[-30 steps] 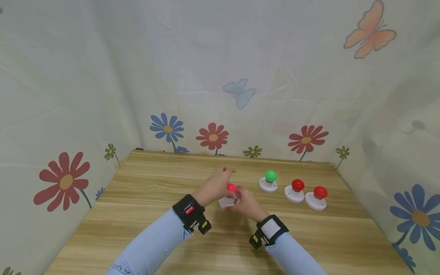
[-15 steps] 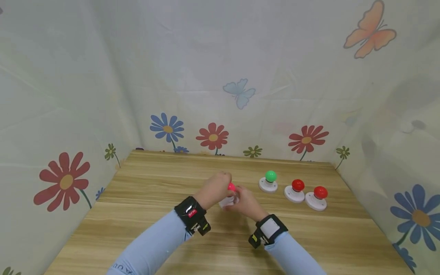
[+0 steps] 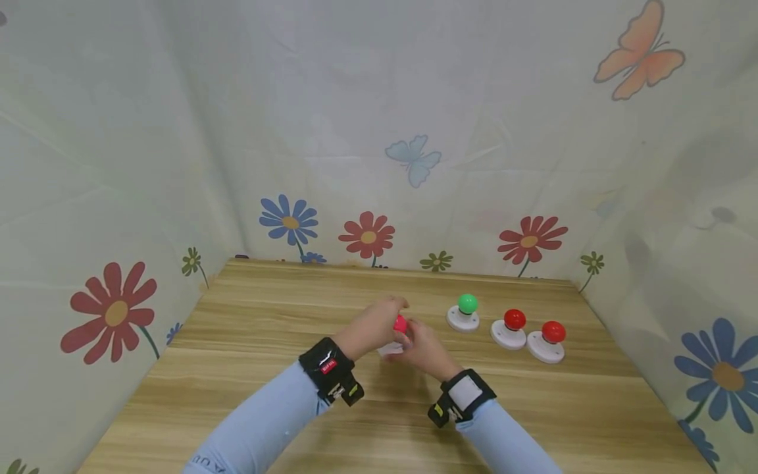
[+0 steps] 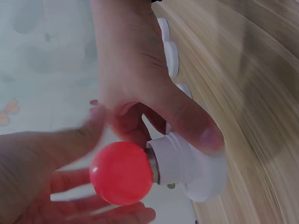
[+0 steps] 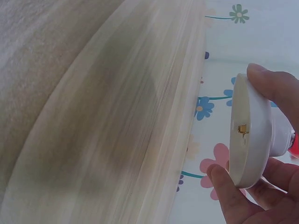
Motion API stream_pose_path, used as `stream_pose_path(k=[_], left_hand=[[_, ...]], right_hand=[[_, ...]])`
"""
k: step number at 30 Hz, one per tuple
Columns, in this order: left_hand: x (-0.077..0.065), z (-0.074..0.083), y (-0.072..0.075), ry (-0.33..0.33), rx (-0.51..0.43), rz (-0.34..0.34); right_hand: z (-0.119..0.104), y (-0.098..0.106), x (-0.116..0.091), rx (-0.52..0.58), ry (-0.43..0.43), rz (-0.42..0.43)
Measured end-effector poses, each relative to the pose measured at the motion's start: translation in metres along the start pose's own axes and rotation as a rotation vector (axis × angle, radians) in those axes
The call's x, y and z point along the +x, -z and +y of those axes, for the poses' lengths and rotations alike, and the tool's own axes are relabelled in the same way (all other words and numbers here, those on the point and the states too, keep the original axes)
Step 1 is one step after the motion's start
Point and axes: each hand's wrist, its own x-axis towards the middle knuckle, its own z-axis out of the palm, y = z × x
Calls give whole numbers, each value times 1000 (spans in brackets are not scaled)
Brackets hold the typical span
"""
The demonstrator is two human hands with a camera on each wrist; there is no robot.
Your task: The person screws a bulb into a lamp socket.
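Note:
My right hand [image 3: 428, 352] grips a white lamp holder [image 4: 170, 158] by its round base, thumb on one side and fingers on the other. In the right wrist view the hollow underside of the base [image 5: 240, 140] faces the camera, raised off the table. A red light bulb [image 4: 122, 173] sits in the holder's socket, with a strip of its metal screw cap showing. Around the bulb my left hand [image 3: 368, 327] is spread, its thumb blurred and apart from the bulb. The straight left fingers [image 4: 74, 179] lie behind the bulb, partly hidden by it.
To the right on the wooden table [image 3: 266, 382] stand a green bulb [image 3: 468, 303] and two red bulbs, the nearer-left one [image 3: 514, 319] and the far-right one [image 3: 553, 332], each upright in a white holder. Flower-printed cloth [image 3: 308, 118] walls the table's back and sides.
Half a second ago the left fingers were closed in around the red bulb; now they have spread off it. The right hand and the holder stay nearly in place.

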Motion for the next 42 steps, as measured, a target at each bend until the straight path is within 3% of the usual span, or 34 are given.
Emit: stream_pose_path(k=[3,8,16,25,32,35,37,39,42], left_hand=[[-2,0,-2,50,36,21],[-5,2,-3,69,127,46],[-2,5,-4,-12,151,65],[-3,6,-7,-99,89,53],[-3,3,-8,-113,124,30],[-1,0,-1,-81,102,-45],[2,-4,11,-27,40,-82],[7,-10,28,22,-19,-52],[13,-23,60,99,-84,65]], right_hand=[[-1,2,-2,-12,2,12],[-1,2,-2,-35,-38,6],[1,2,-3,-56,-40,24],[4,3,-2,-76,-37,17],[4,2,-1,-57,-28,3],[3,1,-1,-61,-17,-18],[3,1,-2,-56,-14,-23],[4,1,-3,-62,-13,-12],[6,2,-4,-63,-22,6]])
